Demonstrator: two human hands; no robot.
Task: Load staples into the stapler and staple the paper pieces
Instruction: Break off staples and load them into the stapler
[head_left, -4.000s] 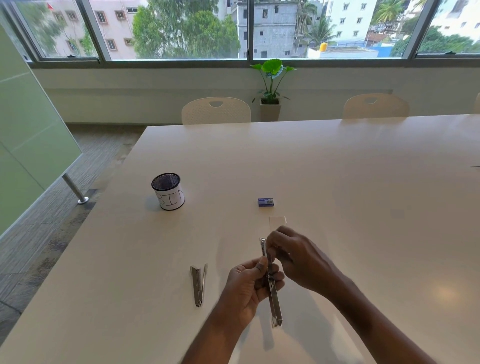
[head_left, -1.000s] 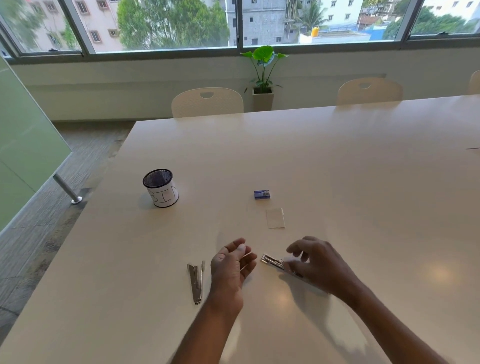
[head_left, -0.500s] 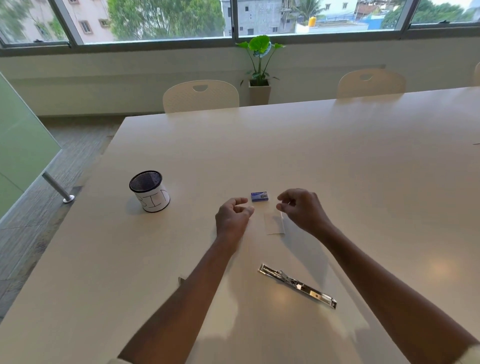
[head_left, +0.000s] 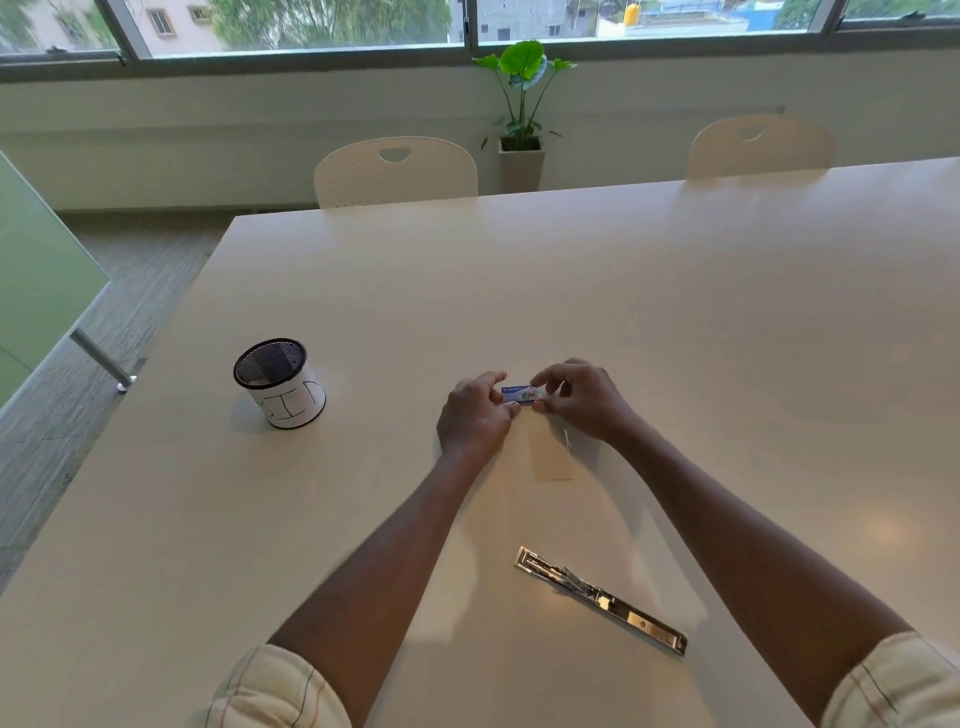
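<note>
A small blue staple box (head_left: 518, 394) is held just above the white table (head_left: 675, 312) between both hands. My left hand (head_left: 475, 415) pinches its left end and my right hand (head_left: 582, 400) pinches its right end. Just nearer than the box lies a small pale paper piece (head_left: 549, 457), flat on the table. The metal stapler (head_left: 602, 600) lies unfolded and flat, nearer to me and to the right, with neither hand touching it. A second stapler seen earlier is hidden behind my left arm.
A black mesh cup with a white label (head_left: 280, 384) stands to the left of my hands. Two pale chairs (head_left: 395, 171) sit at the table's far edge, with a potted plant (head_left: 522, 114) behind them. The table's left edge drops to the floor.
Both hands let go of the stapler, leaving it open on the table, then reached forward. They now grip the blue staple box, which was lying untouched on the table.
</note>
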